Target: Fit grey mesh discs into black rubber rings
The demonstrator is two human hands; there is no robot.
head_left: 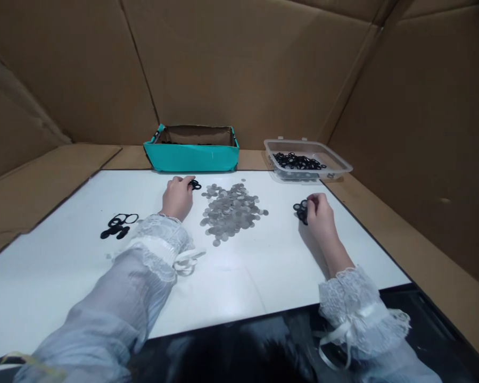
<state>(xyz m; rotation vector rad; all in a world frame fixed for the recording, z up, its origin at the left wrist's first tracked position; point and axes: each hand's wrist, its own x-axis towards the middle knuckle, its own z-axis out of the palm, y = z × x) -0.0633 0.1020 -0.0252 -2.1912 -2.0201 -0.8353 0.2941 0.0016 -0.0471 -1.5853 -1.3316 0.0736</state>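
Glossy white board; matt cardboard

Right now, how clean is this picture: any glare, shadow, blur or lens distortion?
Head view: soft shadow beside the right hand, pale sheen on the white board, dark blurred patch at the bottom edge, cardboard walls stretched toward the corners, small pieces soft.

A small workstation — white board walled in by brown cardboard.

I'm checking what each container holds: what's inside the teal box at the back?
Dark pieces show just above the front wall of the teal box. That wall hides the rest, so how many there are can't be seen.
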